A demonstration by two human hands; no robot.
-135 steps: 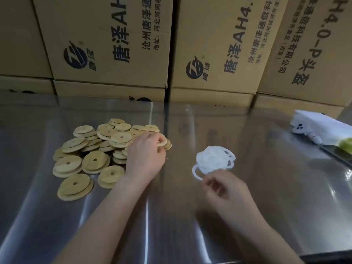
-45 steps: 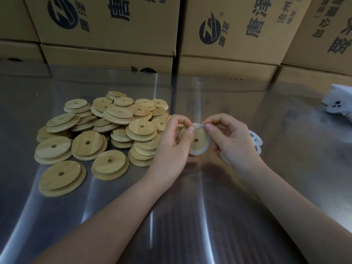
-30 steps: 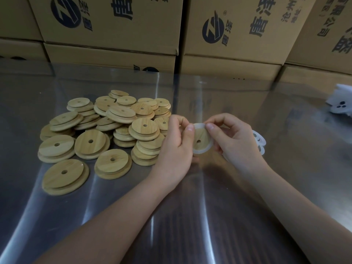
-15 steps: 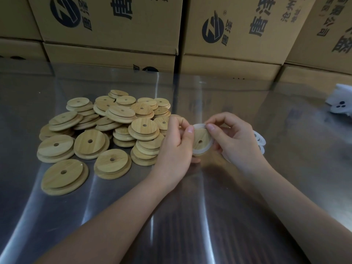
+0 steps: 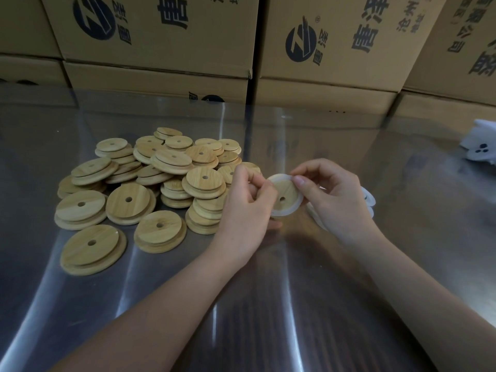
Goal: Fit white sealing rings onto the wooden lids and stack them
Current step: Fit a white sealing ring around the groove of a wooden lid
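Held up: round wooden lid [image 5: 287, 190], face to camera; left hand [image 5: 248, 202] pinches 9 o'clock edge; right hand [image 5: 335, 196] pinches white sealing ring [image 5: 287, 212] at 1 o'clock.

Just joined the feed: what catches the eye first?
At centre, the left hand and right hand pinch one wooden lid with a white ring round its rim. Left of them, a heap of bare lids lies on the shiny metal table, printed cardboard boxes behind.
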